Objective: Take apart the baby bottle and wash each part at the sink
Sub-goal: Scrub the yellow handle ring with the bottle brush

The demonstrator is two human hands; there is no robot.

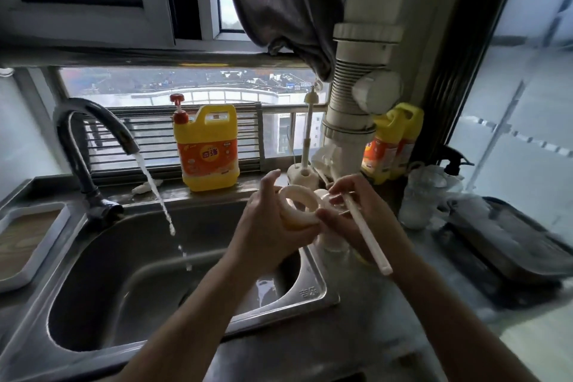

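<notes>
Bottle ring [305,219] is gripped by the curled left hand [269,232] above the sink's [313,291] right edge; the right hand [359,211] pinches a white straw [367,234].

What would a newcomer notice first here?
Mid-frame, over the right rim of the sink, the left hand holds a white ring and the right hand pinches a long white stick. At left, the dark tap runs water; a yellow detergent jug stands behind.
</notes>
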